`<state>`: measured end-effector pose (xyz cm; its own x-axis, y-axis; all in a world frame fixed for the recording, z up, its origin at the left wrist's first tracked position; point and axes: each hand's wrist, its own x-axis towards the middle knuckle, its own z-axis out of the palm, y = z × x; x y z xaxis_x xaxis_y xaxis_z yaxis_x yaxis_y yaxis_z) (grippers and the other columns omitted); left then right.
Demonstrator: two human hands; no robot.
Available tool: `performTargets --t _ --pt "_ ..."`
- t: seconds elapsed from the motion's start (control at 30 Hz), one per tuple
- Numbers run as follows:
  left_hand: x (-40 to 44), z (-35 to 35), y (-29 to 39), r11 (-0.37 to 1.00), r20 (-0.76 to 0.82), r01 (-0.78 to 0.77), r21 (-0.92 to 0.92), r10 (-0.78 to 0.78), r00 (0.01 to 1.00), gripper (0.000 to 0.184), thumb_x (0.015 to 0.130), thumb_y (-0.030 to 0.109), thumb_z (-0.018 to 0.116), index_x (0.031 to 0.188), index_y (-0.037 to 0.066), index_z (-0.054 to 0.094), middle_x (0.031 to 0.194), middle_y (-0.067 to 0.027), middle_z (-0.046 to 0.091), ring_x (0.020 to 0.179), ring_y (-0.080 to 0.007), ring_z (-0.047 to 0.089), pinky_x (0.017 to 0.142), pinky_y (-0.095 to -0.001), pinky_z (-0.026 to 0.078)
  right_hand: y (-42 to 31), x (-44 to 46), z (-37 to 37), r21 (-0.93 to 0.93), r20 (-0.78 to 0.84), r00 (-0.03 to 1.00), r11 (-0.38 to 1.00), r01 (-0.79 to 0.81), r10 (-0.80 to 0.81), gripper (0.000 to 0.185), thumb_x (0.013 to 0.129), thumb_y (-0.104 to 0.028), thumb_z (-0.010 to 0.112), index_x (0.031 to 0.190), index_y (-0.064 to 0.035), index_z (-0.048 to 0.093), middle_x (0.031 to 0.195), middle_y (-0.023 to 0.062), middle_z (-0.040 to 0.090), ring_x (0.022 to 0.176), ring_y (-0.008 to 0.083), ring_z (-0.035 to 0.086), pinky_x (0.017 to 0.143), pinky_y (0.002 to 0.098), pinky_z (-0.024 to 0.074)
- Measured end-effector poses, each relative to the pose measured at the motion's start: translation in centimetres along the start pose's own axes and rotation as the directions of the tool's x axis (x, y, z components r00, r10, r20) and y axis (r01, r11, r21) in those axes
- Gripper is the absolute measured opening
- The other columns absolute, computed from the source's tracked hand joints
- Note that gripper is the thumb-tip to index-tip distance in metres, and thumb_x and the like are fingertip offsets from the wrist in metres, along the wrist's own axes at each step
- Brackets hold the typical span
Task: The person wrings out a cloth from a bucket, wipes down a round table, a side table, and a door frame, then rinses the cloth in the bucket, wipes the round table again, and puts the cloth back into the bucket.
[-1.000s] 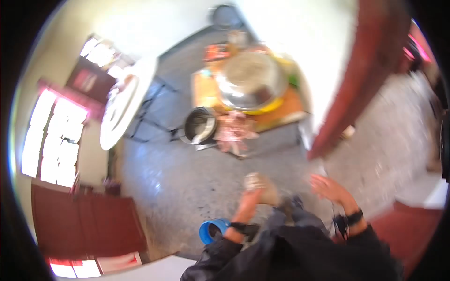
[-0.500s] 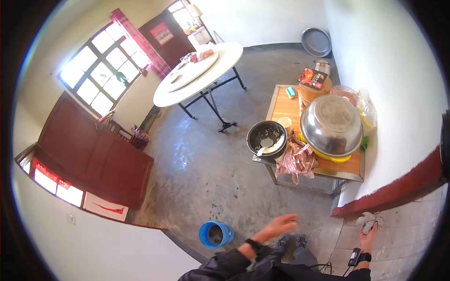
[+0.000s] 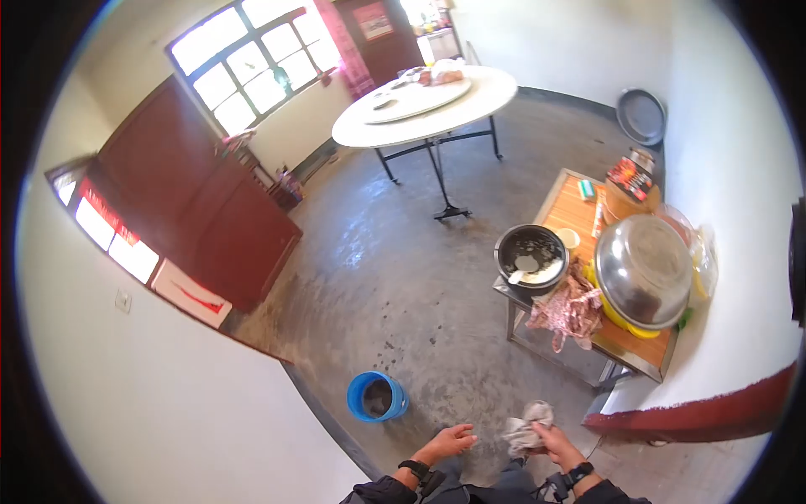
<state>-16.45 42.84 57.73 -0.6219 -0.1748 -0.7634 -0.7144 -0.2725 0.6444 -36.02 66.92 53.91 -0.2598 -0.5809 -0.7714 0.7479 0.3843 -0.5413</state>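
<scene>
A crumpled greyish cloth (image 3: 529, 429) hangs in my right hand (image 3: 557, 445), whose fingers are closed on it. My left hand (image 3: 452, 442) is held out to the left of the cloth, apart from it, with its fingers spread and nothing in them. Both hands are low in the view, above the floor near my feet. A blue bucket (image 3: 354, 397) with something dark inside stands on the floor to the left of my left hand.
At right, a small wooden-topped table (image 3: 561, 202) bears a black pot (image 3: 510, 273), a metal basin (image 3: 645, 270), a patterned cloth (image 3: 571, 311) and a box (image 3: 630, 178). Farther back stands a round white table (image 3: 491, 97). A red-brown door (image 3: 197, 197) is at left.
My right hand has moved left with the cloth, from the far right to in front of me. My left hand has shifted left. The view has turned, so the furniture appears farther right.
</scene>
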Motion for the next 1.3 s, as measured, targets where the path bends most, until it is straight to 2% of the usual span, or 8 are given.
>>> performTargets --t 0.2,0.37,0.53,0.67,0.77,0.87,1.1,1.3 --pt "0.5 -6.4 -4.1 0.859 0.057 -0.403 -0.317 0.441 0.896 0.066 0.091 0.024 0.071 0.146 0.006 0.039 0.132 -0.0047 0.055 0.118 -0.0155 0.052 0.097 -0.0328 0.046 -5.0 7.1 15.4 -0.45 0.286 0.949 0.893 0.01 0.134 0.054 0.098 -0.044 0.056 0.137 -0.0079 0.048 0.124 0.0092 0.061 0.109 0.0251 0.063 0.079 0.0468 0.0593" --pt "-0.1 -16.3 -8.4 0.82 -0.146 -0.271 -0.504 0.229 0.963 0.032 0.091 0.014 0.057 0.122 0.005 0.062 0.1 0.0015 0.064 0.083 -0.0071 0.058 0.073 -0.0259 0.05 -5.1 11.3 28.6 -0.659 0.275 0.909 0.75 -0.059 0.313 0.057 0.096 -0.047 0.058 0.135 -0.0062 0.05 0.124 0.0093 0.06 0.112 0.0214 0.06 0.077 0.0406 0.0591" --pt "-0.3 -26.5 -15.5 0.759 -0.285 -0.198 -0.621 0.017 0.958 0.029 0.09 0.009 0.054 0.116 0.004 0.065 0.095 0.0019 0.064 0.082 -0.0075 0.058 0.068 -0.0243 0.048 -1.8 19.2 39.7 -0.831 0.202 0.882 0.551 -0.075 0.425 0.056 0.095 -0.047 0.06 0.133 -0.0079 0.053 0.125 0.0072 0.06 0.113 0.0198 0.059 0.078 0.0353 0.0567" --pt "-1.9 -33.4 -19.2 0.698 -0.415 -0.304 -0.648 0.01 0.91 0.023 0.091 0.021 0.058 0.106 0.007 0.067 0.096 -0.0004 0.066 0.081 -0.0085 0.061 0.065 -0.0224 0.046 2.7 25.9 45.9 -0.799 0.22 0.871 0.594 -0.097 0.438 0.057 0.093 -0.048 0.061 0.135 -0.0096 0.052 0.127 0.006 0.059 0.119 0.0192 0.054 0.086 0.0391 0.0529" --pt "2.0 -38.9 -23.4 0.709 -0.458 -0.263 -0.655 -0.096 0.884 0.029 0.092 0.014 0.054 0.118 0.005 0.062 0.101 -0.0034 0.067 0.084 -0.013 0.066 0.065 -0.0288 0.055 5.0 30.9 50.2 -0.771 0.233 0.904 0.635 -0.053 0.358 0.062 0.093 -0.049 0.061 0.139 -0.0087 0.047 0.131 0.0064 0.057 0.118 0.0185 0.053 0.088 0.0377 0.0515" --pt "6.5 -43.1 -26.4 0.675 -0.49 -0.24 -0.697 -0.205 0.847 0.029 0.093 0.015 0.053 0.12 0.008 0.061 0.1 -0.0023 0.067 0.08 -0.0122 0.064 0.063 -0.0279 0.052 9.3 36.1 51.5 -0.711 0.247 0.963 0.695 0.108 0.104 0.057 0.096 -0.039 0.061 0.139 -0.0033 0.049 0.126 0.0108 0.06 0.115 0.0192 0.056 0.095 0.0323 0.0468" --pt "12.3 -44.8 -35.4 0.826 -0.486 0.093 -0.556 -0.415 0.769 0.055 0.092 0.02 0.061 0.144 0.008 0.045 0.115 -0.0053 0.063 0.086 -0.0133 0.061 0.069 -0.0269 0.049 9.7 40.5 48.9 -0.533 0.224 0.915 0.828 -0.173 0.335 0.045 0.097 -0.037 0.059 0.124 -0.0009 0.058 0.114 0.0094 0.065 0.103 0.0154 0.061 0.088 0.0302 0.0487" --pt "13.2 -46.9 -33.8 0.812 -0.514 0.228 -0.538 -0.529 0.675 0.058 0.094 0.022 0.061 0.147 0.008 0.04 0.115 -0.0067 0.063 0.09 -0.0152 0.062 0.072 -0.0302 0.053 10.5 45.9 49.1 -0.411 0.272 0.851 0.854 -0.319 0.449 0.039 0.098 -0.036 0.058 0.113 -0.0006 0.063 0.098 0.0071 0.068 0.086 0.0132 0.064 0.076 0.0285 0.0518"
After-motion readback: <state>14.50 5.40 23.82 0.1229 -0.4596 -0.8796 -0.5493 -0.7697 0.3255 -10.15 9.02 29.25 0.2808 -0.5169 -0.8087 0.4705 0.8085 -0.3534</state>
